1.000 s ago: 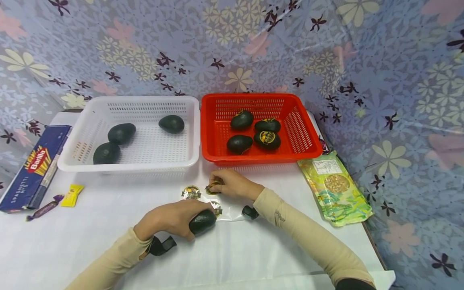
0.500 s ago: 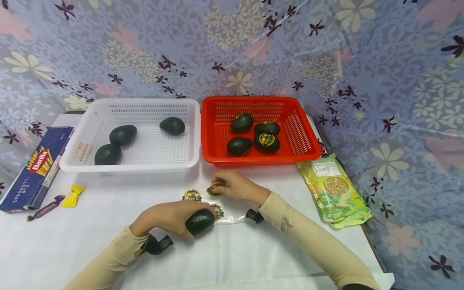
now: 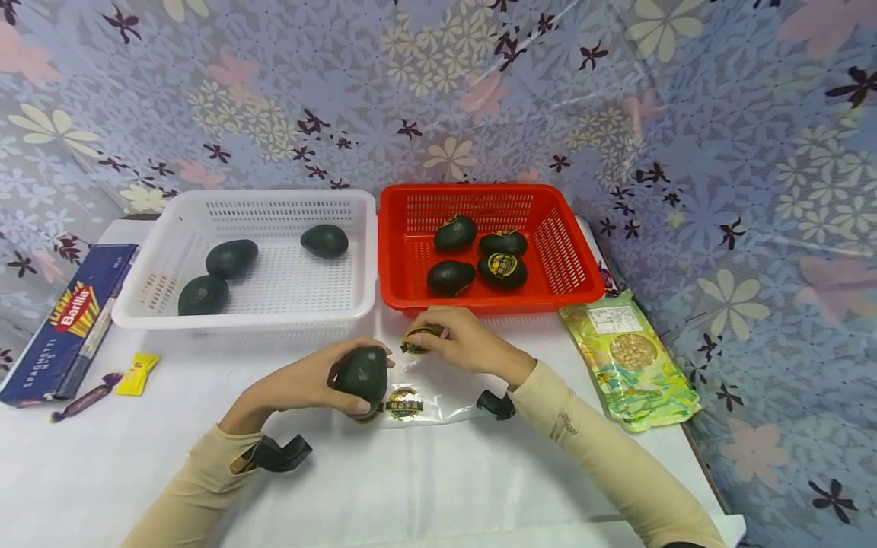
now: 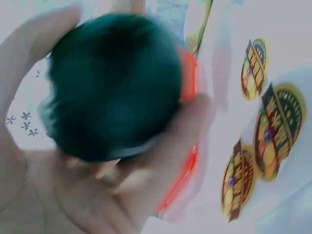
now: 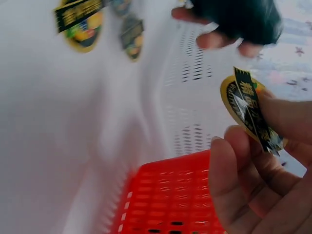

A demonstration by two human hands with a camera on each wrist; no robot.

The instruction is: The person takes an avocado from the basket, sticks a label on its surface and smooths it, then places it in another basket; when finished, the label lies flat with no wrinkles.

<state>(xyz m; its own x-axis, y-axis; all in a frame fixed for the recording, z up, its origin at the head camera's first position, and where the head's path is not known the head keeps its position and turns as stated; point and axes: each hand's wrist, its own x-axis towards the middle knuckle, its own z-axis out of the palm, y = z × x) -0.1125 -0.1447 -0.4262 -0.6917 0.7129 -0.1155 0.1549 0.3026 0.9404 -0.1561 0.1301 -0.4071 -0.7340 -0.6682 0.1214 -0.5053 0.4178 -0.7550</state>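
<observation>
My left hand (image 3: 294,384) grips a dark green avocado (image 3: 363,374), fingers and thumb curled round its sides, held above the sticker sheet. In the left wrist view the avocado (image 4: 117,87) is blurred and fills much of the palm. Between thumb and fingers, my right hand (image 3: 473,342) pinches a round black-and-gold fruit sticker (image 5: 246,109) with a banner across it. That hand is just in front of the red basket. On the table lies the clear sticker sheet (image 3: 445,411), bearing more stickers (image 4: 279,129); the avocado partly covers it in the head view.
A white basket (image 3: 247,320) at the back left holds three avocados. Beside it, a red basket (image 3: 493,307) contains several avocados, some with stickers. A spaghetti box (image 3: 68,323), a yellow candy (image 3: 137,374) and a purple candy (image 3: 87,398) lie left; a green pouch (image 3: 630,361) lies right.
My left hand has lifted the avocado off the table, moved it away from me and tipped it more upright. The right hand has shifted slightly right and away, still pinching the sticker.
</observation>
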